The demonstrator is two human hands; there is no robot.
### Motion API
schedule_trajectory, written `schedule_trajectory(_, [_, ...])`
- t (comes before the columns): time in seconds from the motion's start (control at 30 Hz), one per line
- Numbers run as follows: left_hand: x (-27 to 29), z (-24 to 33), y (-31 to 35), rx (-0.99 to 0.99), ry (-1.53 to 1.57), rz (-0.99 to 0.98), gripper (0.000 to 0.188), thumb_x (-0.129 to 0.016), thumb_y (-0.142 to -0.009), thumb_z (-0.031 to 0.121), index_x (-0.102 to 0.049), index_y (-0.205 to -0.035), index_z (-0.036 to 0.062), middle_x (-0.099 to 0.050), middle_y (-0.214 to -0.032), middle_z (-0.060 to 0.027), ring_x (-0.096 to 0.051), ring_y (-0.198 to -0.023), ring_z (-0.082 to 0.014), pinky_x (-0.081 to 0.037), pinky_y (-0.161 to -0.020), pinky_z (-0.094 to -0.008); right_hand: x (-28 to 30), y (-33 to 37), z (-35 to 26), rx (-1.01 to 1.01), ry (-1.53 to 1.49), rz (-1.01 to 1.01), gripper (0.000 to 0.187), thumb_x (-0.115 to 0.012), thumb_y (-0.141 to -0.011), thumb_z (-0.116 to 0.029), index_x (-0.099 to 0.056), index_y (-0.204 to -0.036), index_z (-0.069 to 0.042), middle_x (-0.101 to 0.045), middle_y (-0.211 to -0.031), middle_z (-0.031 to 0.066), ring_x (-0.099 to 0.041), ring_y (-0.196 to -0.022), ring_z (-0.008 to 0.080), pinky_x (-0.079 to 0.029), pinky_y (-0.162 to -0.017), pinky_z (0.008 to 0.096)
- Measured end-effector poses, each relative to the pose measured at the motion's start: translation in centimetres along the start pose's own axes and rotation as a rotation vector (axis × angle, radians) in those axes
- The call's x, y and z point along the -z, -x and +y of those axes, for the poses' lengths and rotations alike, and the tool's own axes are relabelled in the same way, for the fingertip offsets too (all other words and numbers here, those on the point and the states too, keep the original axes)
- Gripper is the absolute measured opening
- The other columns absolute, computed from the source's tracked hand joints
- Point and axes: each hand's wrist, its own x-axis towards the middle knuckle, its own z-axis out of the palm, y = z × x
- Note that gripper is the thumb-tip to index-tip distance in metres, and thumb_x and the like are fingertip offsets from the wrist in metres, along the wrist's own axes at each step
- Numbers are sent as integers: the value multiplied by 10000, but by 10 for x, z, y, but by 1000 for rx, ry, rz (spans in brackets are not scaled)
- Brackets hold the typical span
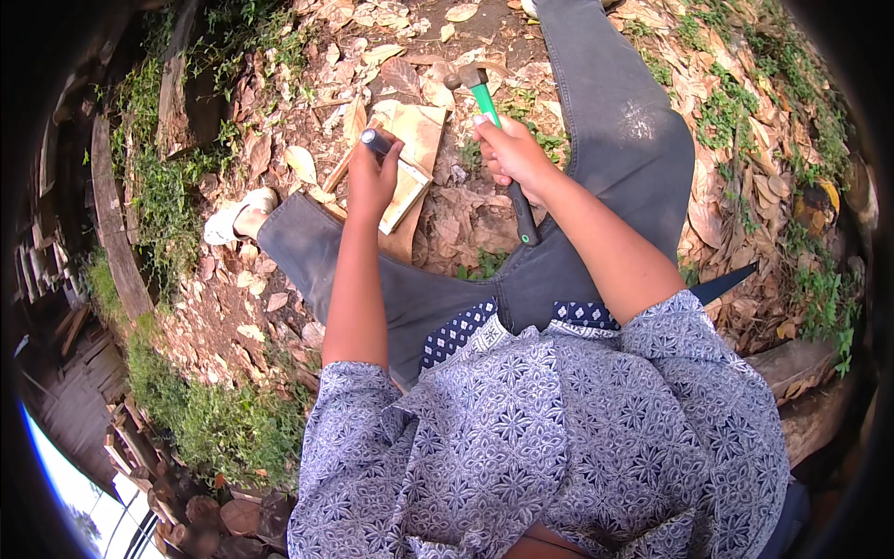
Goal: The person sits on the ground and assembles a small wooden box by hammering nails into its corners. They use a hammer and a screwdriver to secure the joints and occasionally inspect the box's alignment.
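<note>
Right hand [514, 154] grips one green-and-black hammer [481, 96]; my left hand [374, 182] clutches one dark-handled tool [376, 142] over wooden boards [419, 130]. Between their right edge and my right leg [629, 112] spreads open, leafy ground [456, 216].

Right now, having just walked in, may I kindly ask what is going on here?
A person's right hand grips a green-and-black hammer, its head clear of the wooden pieces. The left hand holds a dark, pale-ended tool above those pieces, which lie on leaf-strewn ground between the legs. The tool's far end is hidden, so I cannot tell its kind.
</note>
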Motion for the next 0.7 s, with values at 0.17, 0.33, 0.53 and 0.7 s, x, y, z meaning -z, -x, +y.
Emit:
schedule_trajectory(0.17, [-4,0,-1,11,25,-27,144,-691,-984,83,-587,-1064,25,-649,-883,-31,-591,-793,-100,-477,-725,-274,-2,0,0,-20,33,-3,272,-479,-1090,-358,-484,-985,-107,-352,-655,-94,-295,-484,20,-289,-422,230])
schedule_trajectory(0.33, [-6,-9,1,-27,55,3,130,-699,-968,89,-606,-1032,24,-649,-843,-64,-598,-751,-146,-483,-700,-305,-1,-1,2,-23,24,-17,280,-474,-1091,-366,-480,-984,-107,-352,-654,-96,-293,-480,21,-289,-421,232])
schedule_trajectory(0.53, [-12,-19,6,-6,135,49,117,-698,-961,80,-609,-1019,32,-649,-829,-83,-600,-728,-165,-485,-690,-319,-4,-1,1,-35,32,-9,290,-473,-1092,-376,-484,-981,-108,-353,-654,-97,-292,-481,18,-291,-420,227])
schedule_trajectory(0.7, [-11,-14,6,-16,98,14,122,-695,-960,75,-600,-1018,26,-656,-830,-90,-608,-719,-183,-492,-692,-330,-3,-2,3,-35,29,-9,295,-473,-1093,-384,-489,-984,-110,-357,-658,-97,-294,-482,16,-293,-422,224])
